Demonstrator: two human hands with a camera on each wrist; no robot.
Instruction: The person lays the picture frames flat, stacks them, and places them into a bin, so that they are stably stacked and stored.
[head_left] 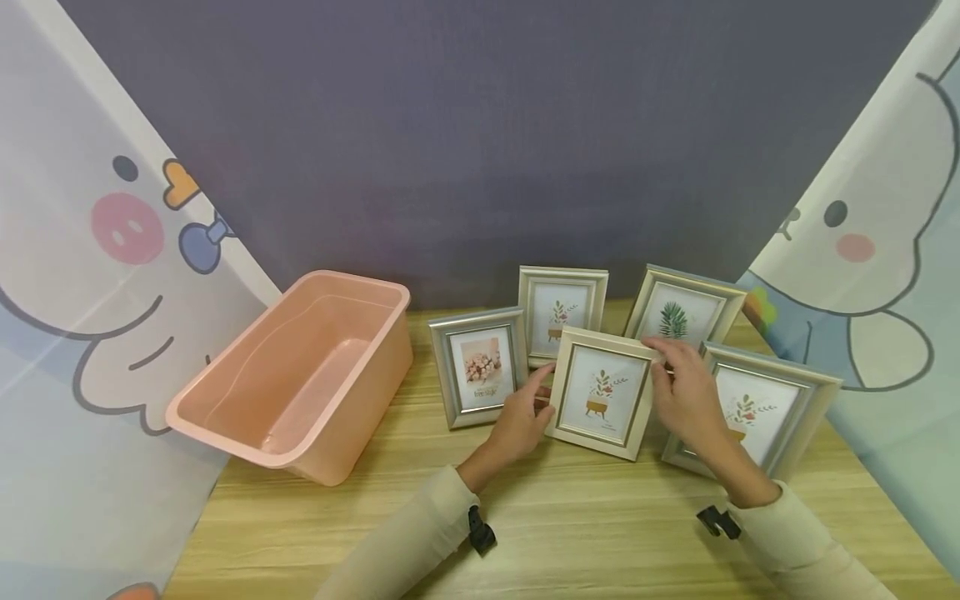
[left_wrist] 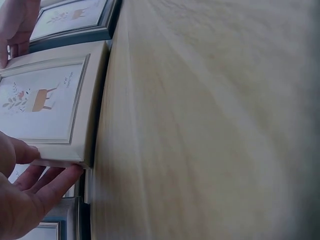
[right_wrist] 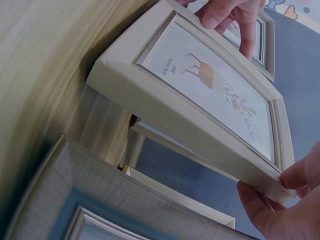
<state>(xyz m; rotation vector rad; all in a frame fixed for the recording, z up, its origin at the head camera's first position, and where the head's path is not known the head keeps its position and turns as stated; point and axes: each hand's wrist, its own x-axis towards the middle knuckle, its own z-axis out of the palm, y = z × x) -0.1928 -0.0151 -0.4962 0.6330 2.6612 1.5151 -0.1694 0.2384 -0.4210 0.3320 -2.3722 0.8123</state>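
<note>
A cream picture frame point(head_left: 602, 392) with a potted-plant print stands upright, leaning slightly back, in the middle of the group. My left hand point(head_left: 520, 422) holds its left side, thumb at the front edge and fingers along the side, as the left wrist view shows. At the upper right corner, my right hand point(head_left: 688, 398) pinches the same frame; its thumb and fingers point(right_wrist: 260, 205) grip that corner in the right wrist view. Just right of it, partly behind my right forearm, stands a silver-grey picture frame point(head_left: 806, 417) with a similar print.
A silver frame with a rose picture point(head_left: 480, 367) stands left of my left hand. Behind are a champagne frame point(head_left: 562, 304) and a gold frame with a green leaf point(head_left: 682, 312). A pink plastic bin point(head_left: 375, 375) sits at the left of the wood-grain table point(head_left: 570, 525).
</note>
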